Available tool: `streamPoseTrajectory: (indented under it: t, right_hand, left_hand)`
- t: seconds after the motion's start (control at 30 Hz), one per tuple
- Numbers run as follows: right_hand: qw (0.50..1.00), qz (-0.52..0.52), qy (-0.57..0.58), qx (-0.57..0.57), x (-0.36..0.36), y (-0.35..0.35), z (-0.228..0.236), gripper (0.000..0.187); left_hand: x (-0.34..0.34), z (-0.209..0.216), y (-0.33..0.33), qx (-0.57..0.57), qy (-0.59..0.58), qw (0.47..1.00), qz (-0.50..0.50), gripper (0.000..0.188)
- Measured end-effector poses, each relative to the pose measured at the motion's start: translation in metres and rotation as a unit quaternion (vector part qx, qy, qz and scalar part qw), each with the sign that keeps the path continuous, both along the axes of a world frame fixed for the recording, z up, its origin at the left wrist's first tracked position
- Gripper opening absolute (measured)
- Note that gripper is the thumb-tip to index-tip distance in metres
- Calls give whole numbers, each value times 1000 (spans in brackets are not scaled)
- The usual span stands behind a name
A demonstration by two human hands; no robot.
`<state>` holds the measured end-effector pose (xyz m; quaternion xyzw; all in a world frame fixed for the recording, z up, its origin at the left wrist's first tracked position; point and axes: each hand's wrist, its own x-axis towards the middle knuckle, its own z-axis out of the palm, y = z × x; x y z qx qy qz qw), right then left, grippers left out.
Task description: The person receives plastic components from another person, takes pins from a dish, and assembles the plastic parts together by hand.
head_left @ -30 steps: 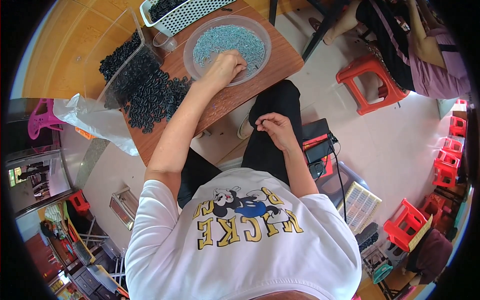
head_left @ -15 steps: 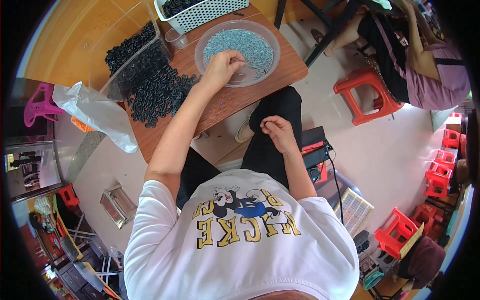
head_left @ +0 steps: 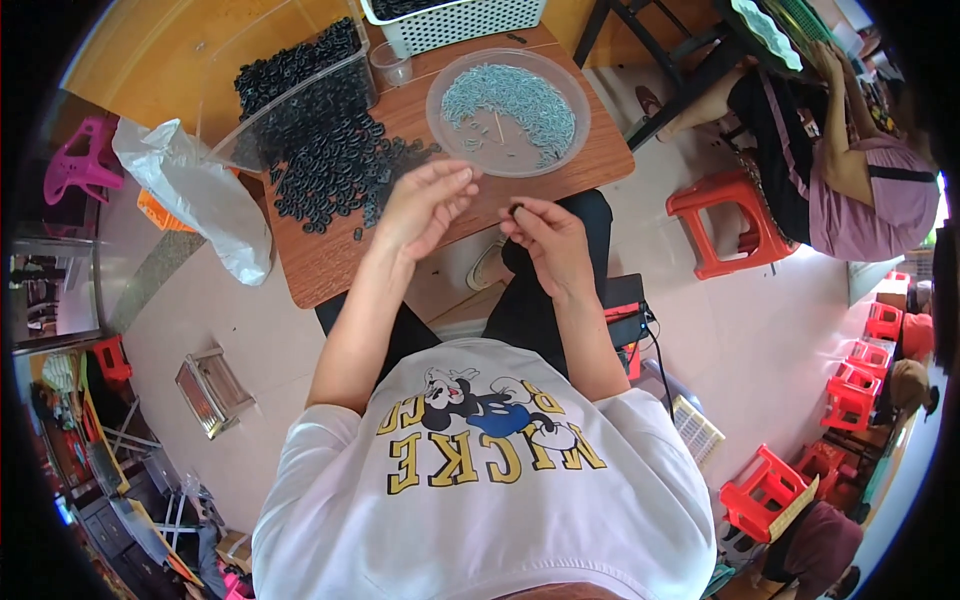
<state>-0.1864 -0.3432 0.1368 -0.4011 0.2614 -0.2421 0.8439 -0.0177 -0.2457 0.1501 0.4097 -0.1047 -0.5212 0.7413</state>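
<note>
My left hand [head_left: 425,205] hovers over the near edge of the small wooden table [head_left: 330,265], fingers bent together; whether it holds a small part is too small to tell. My right hand [head_left: 548,238] is beside it, pinching a small black ring [head_left: 517,209] at its fingertips. A heap of black rings [head_left: 325,165] lies on the table to the left. A clear round dish [head_left: 508,110] with several small pale blue-grey pieces sits beyond both hands.
A white basket [head_left: 455,20] stands at the table's far side, with a clear cup [head_left: 392,62] beside it. A white plastic bag [head_left: 195,195] hangs off the left edge. Another person sits at the upper right near a red stool [head_left: 725,220]. More red stools stand at right.
My left hand has left the clear dish and come back toward me. My right hand rose from my lap to meet it near the table edge.
</note>
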Motion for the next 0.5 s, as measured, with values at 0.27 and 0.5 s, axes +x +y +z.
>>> streamPoseTrajectory:
  t: [0.27, 0.5]
  right_hand:
    - [988, 38, -11, -151, 37, 24, 24, 18]
    - [973, 61, 39, -220, 39, 34, 30, 16]
  left_hand:
    - [-22, -11, 41, -76, 77, 992, 60, 18]
    - [-22, -10, 53, -73, 51, 993, 82, 27]
